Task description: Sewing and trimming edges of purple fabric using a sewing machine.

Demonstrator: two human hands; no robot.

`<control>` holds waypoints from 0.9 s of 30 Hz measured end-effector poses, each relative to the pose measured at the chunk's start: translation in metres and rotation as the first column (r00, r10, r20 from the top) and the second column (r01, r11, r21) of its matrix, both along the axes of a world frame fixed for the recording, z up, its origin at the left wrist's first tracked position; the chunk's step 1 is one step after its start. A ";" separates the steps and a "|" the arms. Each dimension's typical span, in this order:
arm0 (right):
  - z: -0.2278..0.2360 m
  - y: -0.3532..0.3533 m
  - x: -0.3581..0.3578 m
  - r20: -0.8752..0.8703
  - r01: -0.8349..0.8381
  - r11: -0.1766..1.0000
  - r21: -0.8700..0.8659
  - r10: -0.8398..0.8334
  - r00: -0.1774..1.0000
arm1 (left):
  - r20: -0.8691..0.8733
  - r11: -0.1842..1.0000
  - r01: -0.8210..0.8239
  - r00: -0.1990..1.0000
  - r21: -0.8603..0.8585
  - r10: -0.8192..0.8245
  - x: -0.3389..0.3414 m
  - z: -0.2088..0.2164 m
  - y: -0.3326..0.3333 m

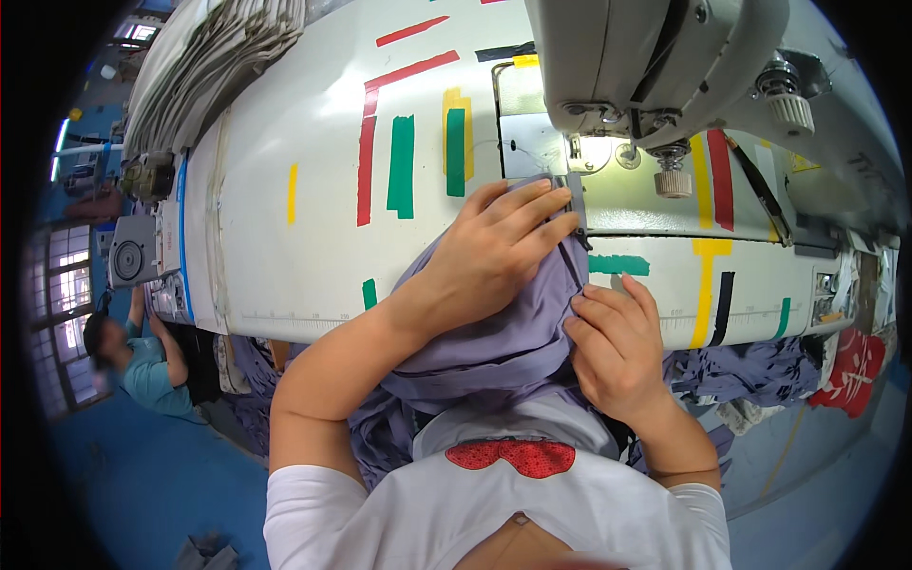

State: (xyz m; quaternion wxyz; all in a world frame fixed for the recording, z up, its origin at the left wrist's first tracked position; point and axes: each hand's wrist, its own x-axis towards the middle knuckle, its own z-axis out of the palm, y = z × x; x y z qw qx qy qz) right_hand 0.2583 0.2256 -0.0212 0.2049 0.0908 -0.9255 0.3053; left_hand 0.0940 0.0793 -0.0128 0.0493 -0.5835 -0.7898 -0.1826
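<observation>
A piece of purple fabric (494,337) lies bunched over the front edge of the white sewing table (323,266) and reaches up to the sewing machine (655,66). Flat on top of it rests my left hand (489,247), fingers stretched toward the needle area and pressing the cloth beside the presser foot. My right hand (622,351) is at the fabric's right edge, its fingers curled and closed on the cloth. Part of the fabric under both hands is hidden. A narrow dark strip (572,261) runs along the fabric between the hands.
Black tweezers (760,190) lie right of the machine's needle. Coloured tape strips (403,166) mark the tabletop. A stack of pale cloth pieces (204,71) stands at the far left. Another person (152,366) sits at the left. Purple cloth (750,370) hangs beyond the table's right front edge.
</observation>
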 end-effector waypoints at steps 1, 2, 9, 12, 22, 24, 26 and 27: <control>0.000 0.000 -0.002 -0.002 -0.001 1.000 -0.008 0.001 1.000 | 0.005 0.999 0.005 1.000 0.040 -0.005 -0.001 -0.001 0.001; 0.001 0.001 -0.004 -0.004 0.000 1.000 -0.009 0.000 1.000 | 0.002 0.999 0.006 1.000 0.039 -0.006 -0.004 -0.001 0.003; 0.002 0.006 -0.020 -0.001 0.025 0.999 -0.036 -0.025 1.000 | 0.075 0.994 0.055 0.995 0.093 -0.062 -0.029 -0.002 0.015; 0.002 0.006 -0.022 0.008 0.034 0.999 -0.037 -0.034 0.999 | 0.055 0.992 0.074 0.995 0.099 -0.080 -0.035 0.000 0.017; 0.001 0.006 -0.025 0.019 0.053 0.997 -0.053 -0.052 0.998 | 0.027 0.991 0.096 0.995 0.098 -0.099 -0.042 -0.002 0.020; 0.002 0.006 -0.025 0.022 0.056 0.997 -0.053 -0.054 0.998 | 0.033 0.990 0.097 0.994 0.104 -0.101 -0.042 -0.002 0.020; 0.003 0.005 -0.023 0.026 0.058 0.997 -0.052 -0.057 0.998 | 0.039 0.989 0.097 0.994 0.112 -0.102 -0.041 -0.002 0.020; 0.002 0.005 -0.023 0.020 0.062 0.997 -0.044 -0.061 0.998 | 0.030 0.988 0.101 0.994 0.113 -0.105 -0.042 -0.003 0.019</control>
